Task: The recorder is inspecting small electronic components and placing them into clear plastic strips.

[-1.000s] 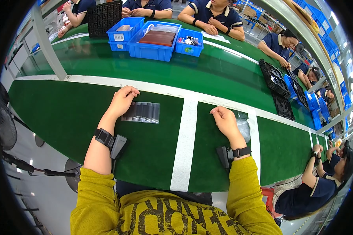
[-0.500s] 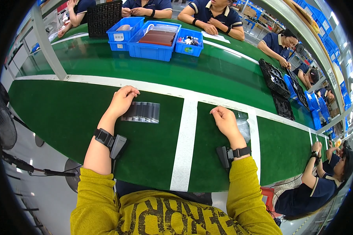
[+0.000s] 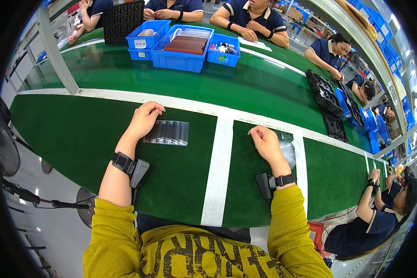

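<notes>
My left hand [image 3: 145,119] rests on the green mat with its fingers curled together and nothing showing in them. Just below and right of it lies a flat clear plastic pouch [image 3: 167,133] holding several dark tube-like pieces side by side. Past the white strip, my right hand [image 3: 265,142] is loosely closed, thumb against the bent fingers, with no item visible between them. Beside that hand, partly covered by it, sits a crumpled clear plastic bag [image 3: 288,153]; its contents I cannot make out. Both wrists carry black straps with small dark devices.
White strips [image 3: 217,171] divide the green table [image 3: 180,190]. Beyond a white rail [image 3: 153,97], blue bins [image 3: 178,60] stand on a green conveyor surface [image 3: 255,92], one holding brown flat pieces. Black trays [image 3: 323,92] sit at the right. A grey post [image 3: 55,48] rises at left. Co-workers surround the line.
</notes>
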Available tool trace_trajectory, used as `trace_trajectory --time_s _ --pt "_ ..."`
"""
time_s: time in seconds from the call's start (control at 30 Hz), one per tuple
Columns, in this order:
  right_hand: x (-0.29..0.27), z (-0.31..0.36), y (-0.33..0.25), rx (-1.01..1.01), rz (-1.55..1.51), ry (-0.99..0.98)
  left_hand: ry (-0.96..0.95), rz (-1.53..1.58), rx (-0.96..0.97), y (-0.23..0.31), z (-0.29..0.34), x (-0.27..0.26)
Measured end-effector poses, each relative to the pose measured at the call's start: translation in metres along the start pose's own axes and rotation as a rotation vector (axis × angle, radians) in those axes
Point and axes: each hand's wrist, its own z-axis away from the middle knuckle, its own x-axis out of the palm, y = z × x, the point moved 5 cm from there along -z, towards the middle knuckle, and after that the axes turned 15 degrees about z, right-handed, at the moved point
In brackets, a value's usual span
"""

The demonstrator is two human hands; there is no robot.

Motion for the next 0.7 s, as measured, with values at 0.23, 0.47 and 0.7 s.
trace_trajectory --time_s 0.23,0.47,0.7 --pt "-0.0017 0.0000 -0.0033 0.003 0.017 -0.002 0.037 -0.004 0.087 -0.0025 -0.0007 -0.0014" --pt "-0.0036 0.0011 -0.0036 0.007 0.021 0.010 0.032 0.032 0.064 -0.0027 -0.0009 -0.0002" --pt "-0.0025 0.0011 -0.0033 0.004 0.015 0.015 0.030 0.008 0.058 -0.0008 0.0003 -0.0006"
